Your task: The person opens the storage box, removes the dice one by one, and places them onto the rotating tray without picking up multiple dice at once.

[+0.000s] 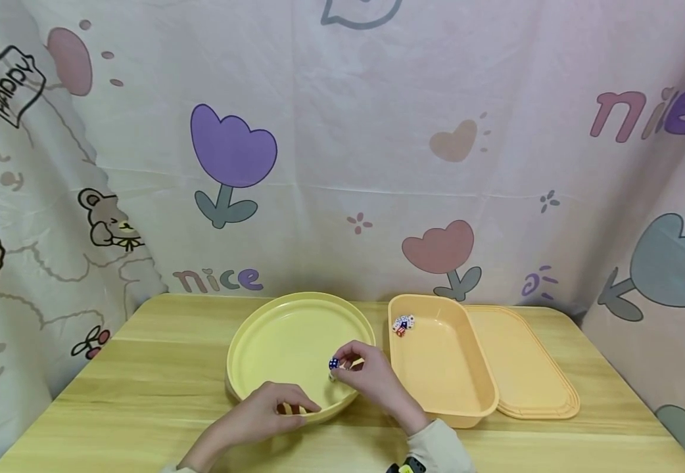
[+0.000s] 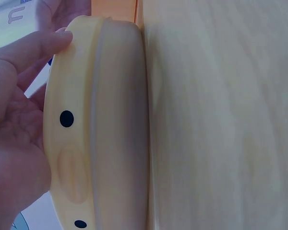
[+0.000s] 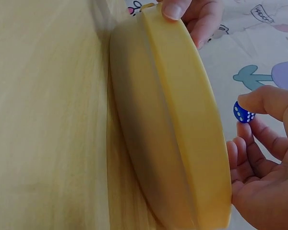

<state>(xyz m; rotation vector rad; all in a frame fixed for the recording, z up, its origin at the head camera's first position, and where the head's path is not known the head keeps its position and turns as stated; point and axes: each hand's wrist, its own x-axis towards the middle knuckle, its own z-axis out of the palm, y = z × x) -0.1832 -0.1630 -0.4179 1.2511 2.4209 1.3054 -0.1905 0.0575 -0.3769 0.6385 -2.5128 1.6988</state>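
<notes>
Right hand (image 1: 373,377) pinches blue die (image 1: 334,362) between thumb and fingers, over right part of yellow round tray (image 1: 286,345). Left hand (image 1: 267,412) grips tray's near rim. Orange bin (image 1: 446,358) right of tray on counter (image 1: 112,401); dice cluster (image 1: 403,324) inside, far left corner. Flat lid (image 1: 522,364) beside bin.

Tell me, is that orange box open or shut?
Open: nothing covers the orange box, so its floor and the dice in it show. What looks like its flat lid lies to its right on the table.
</notes>
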